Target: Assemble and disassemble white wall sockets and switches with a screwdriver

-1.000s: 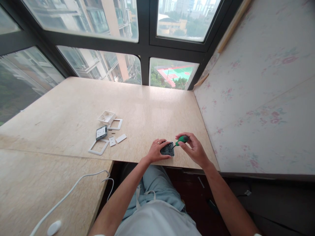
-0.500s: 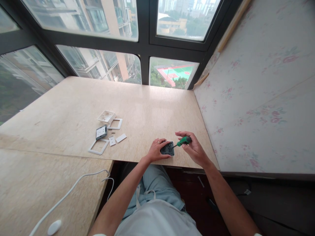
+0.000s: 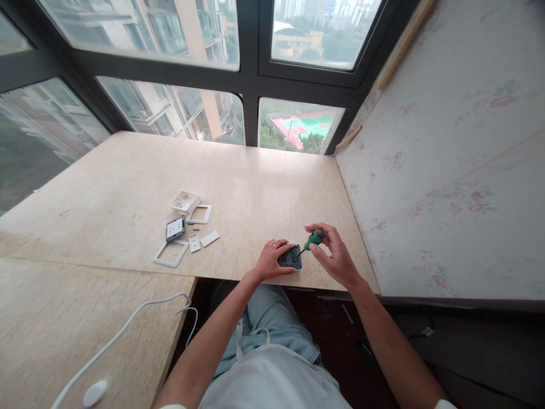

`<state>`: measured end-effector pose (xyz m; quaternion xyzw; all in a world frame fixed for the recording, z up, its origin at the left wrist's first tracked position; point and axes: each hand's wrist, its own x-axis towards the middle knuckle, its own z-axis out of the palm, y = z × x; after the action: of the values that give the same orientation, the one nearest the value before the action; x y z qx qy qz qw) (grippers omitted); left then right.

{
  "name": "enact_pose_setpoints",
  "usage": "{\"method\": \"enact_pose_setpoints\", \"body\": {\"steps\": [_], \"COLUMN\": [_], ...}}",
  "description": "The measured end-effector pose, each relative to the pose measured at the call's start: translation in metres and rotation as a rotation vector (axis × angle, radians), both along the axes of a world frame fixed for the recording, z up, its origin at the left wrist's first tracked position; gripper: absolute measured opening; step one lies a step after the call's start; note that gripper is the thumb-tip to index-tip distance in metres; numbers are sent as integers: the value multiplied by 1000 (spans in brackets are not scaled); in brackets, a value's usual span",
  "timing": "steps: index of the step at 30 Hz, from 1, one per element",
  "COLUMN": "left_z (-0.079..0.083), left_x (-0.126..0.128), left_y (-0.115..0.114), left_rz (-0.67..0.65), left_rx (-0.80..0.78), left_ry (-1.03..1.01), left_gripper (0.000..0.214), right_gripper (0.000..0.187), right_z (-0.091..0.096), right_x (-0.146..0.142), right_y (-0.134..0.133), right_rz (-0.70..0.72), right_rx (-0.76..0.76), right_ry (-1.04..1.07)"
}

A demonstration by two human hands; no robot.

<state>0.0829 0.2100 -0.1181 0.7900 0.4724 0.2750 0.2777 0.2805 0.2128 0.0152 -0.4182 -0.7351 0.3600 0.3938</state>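
My left hand (image 3: 269,261) grips a small dark grey switch module (image 3: 290,257) and holds it down on the beige stone table (image 3: 238,187), near its front edge. My right hand (image 3: 334,253) is closed round the green handle of a small screwdriver (image 3: 313,239). The screwdriver's tip points down and left into the module's upper right corner. A ring shows on a finger of the left hand.
To the left lie several loose parts: a white back box (image 3: 184,201), two white frames (image 3: 170,254), a grey socket face (image 3: 176,228) and small white covers (image 3: 209,239). A white cable (image 3: 123,331) with an inline switch crosses the near-left tabletop. A floral-papered wall (image 3: 447,170) bounds the right side.
The right hand has lifted the screwdriver handle a little up and back, so the tool stands steeper. The left hand and the module have stayed put.
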Motion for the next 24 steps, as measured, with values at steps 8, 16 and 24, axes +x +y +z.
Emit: {"method": "enact_pose_setpoints", "body": {"steps": [8,16,24], "left_z": [0,-1,0], "left_x": [0,-1,0], "left_y": [0,1,0], "left_rz": [0,-10,-1], "left_rx": [4,9,11], "left_ry": [12,1,11], "left_gripper": [78,78,78], "right_gripper": [39,21,36], "right_z": [5,5,-2], "right_x": [-1,-6,0], "right_y": [3,5,-1], "right_rz": [56,-153,75], "right_rx": [70,267,-87], "right_ry": [-67,-256,120]}}
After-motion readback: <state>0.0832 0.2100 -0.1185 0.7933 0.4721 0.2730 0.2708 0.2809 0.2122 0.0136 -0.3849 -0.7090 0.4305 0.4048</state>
